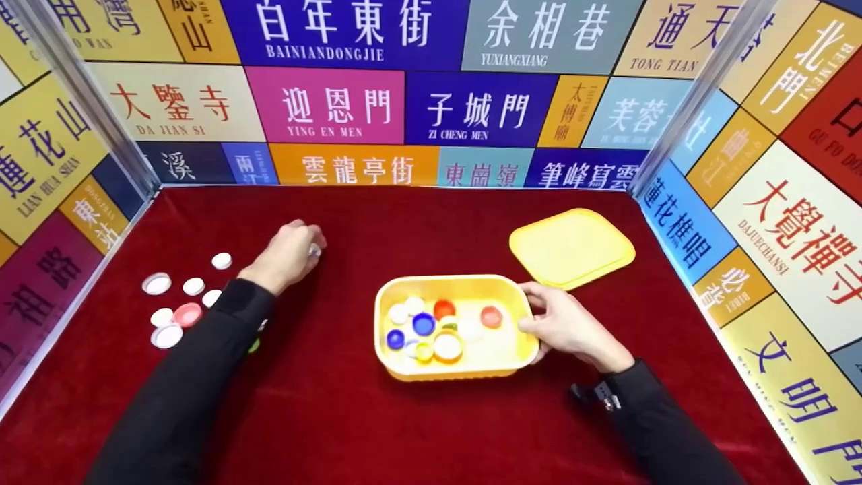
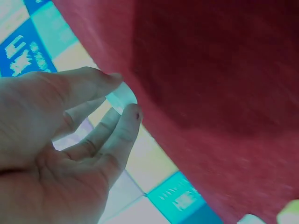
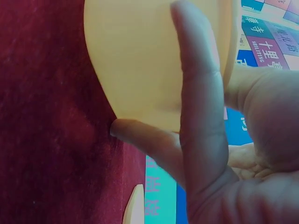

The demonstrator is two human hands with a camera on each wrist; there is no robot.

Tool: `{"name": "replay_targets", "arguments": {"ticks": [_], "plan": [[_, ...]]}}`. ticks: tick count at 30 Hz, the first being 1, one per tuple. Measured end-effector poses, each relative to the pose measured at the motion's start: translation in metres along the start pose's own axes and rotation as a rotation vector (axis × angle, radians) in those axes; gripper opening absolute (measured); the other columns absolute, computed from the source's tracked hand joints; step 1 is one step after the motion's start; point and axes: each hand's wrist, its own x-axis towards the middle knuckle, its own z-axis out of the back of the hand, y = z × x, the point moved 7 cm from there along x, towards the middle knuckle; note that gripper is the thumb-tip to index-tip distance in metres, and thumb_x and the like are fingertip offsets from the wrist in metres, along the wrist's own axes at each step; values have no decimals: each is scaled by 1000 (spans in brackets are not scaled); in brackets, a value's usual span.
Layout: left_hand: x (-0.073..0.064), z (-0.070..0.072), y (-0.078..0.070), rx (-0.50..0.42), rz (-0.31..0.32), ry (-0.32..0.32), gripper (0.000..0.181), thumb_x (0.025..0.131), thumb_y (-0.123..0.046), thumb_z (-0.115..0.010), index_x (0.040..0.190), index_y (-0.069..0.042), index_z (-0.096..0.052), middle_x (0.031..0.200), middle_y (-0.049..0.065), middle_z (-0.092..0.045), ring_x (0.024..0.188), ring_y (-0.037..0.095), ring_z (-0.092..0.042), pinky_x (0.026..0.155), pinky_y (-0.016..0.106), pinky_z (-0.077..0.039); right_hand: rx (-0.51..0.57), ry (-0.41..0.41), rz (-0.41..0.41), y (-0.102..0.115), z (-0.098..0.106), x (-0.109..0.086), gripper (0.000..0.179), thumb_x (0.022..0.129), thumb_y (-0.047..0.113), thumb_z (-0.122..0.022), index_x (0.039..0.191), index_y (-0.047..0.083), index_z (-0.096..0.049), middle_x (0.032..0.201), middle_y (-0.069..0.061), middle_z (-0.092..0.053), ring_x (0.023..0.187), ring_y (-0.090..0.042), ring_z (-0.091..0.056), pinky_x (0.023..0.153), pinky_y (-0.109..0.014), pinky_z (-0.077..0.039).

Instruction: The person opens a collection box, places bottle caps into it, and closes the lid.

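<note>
Loose caps (image 1: 157, 283), round and mostly white with one pinkish-red unit (image 1: 188, 314), lie scattered at the left of the frame on the red-covered bench (image 1: 323, 431). The left hand (image 1: 288, 256), left of centre, pinches a pale, round-edged cap (image 2: 122, 97) between its fingertips; its dark-sleeved arm extends from the lower left. Just right of centre sits the container (image 1: 451, 372): yellow, open-topped, rectangular with rounded corners. White, blue, yellow and orange-red caps cluster mainly in its left half; one red cap (image 1: 491, 316) lies farther right. The right hand (image 1: 569, 322) grasps the container's right end, one finger along the outer wall, forearm angled from the lower right. A flat yellow lid (image 1: 572, 246) lies beyond this hand.
</note>
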Motion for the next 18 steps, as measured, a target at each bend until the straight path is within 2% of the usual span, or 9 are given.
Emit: {"name": "replay_targets", "arguments": {"ticks": [4, 10, 14, 18], "plan": [[6, -2, -27, -30, -70, -28, 22, 93, 10, -75, 114, 8, -81, 110, 31, -74, 105, 51, -77, 96, 60, -68, 30, 1, 2, 2, 0, -1, 67, 101, -2, -69, 167, 1, -55, 149, -30, -73, 86, -38, -86, 63, -49, -72], [10, -1, -81, -70, -214, -49, 21, 96, 9, -80, 116, 6, -81, 110, 29, -74, 106, 46, -79, 100, 56, -70, 18, -45, -12, 7, 2, -4, 61, 103, -1, -72, 164, 1, -62, 142, -32, -76, 90, -35, -87, 64, -48, -72], [9, -1, -121, -78, -312, -33, 18, 100, 4, -82, 118, 4, -81, 112, 25, -74, 107, 42, -79, 104, 53, -70, -11, -72, -25, 9, 3, -7, 58, 102, 0, -75, 160, 1, -67, 132, -31, -80, 89, -33, -87, 64, -46, -72], [8, -4, -156, -83, -376, 3, 16, 104, 0, -82, 120, 2, -82, 113, 22, -74, 107, 38, -78, 103, 48, -71, -21, -64, -25, 11, 4, -8, 54, 105, 3, -77, 158, 0, -68, 126, -31, -80, 91, -31, -86, 66, -43, -73]]}}
